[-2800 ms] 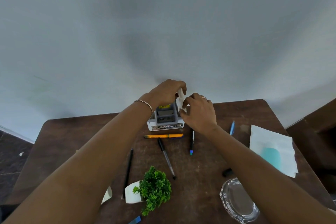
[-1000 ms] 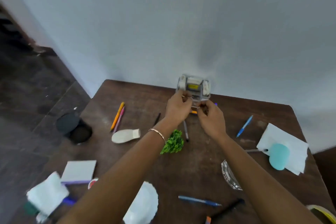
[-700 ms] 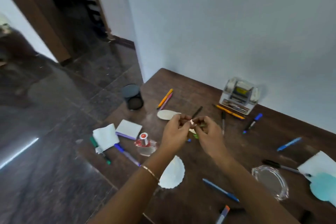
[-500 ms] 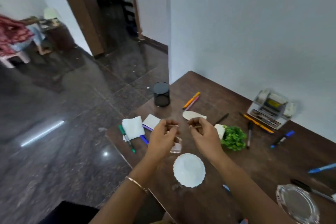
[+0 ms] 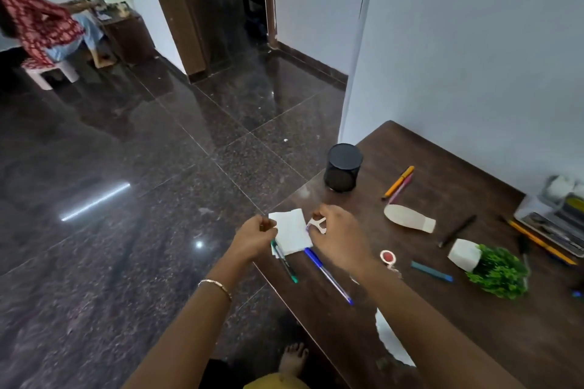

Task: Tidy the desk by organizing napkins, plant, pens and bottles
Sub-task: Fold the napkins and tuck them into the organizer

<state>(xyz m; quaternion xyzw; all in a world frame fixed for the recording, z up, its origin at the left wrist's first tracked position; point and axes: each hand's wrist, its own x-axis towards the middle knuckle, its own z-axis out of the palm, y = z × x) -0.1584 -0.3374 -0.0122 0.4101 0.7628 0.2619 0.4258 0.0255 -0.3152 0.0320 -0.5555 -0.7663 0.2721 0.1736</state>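
The napkin (image 5: 290,232) lies at the near-left corner of the worktop (image 5: 442,325), btw the two hands. The left hand (image 5: 256,238) has its grip clenched on the napkin's left edge, fingers curled. The right hand (image 5: 339,237) is at the right edge w/ a white looped piece (image 5: 319,224) pinched in its grip (whether it grasps also the napkin, I cannot tell). A green pen (image 5: 286,264) has its upper end at the napkin's lower-left corner. A blue pen (image 5: 328,276) lies just beside it. Farther back a black pen cup (image 5: 343,171) stands upright, and near it an orange pen (image 5: 398,181) touches a pink pen (image 5: 401,188). A white bottle (image 5: 409,219) lies on its side. The plant (image 5: 497,273) is tipped over too, its pot (image 5: 463,254) pointing left.
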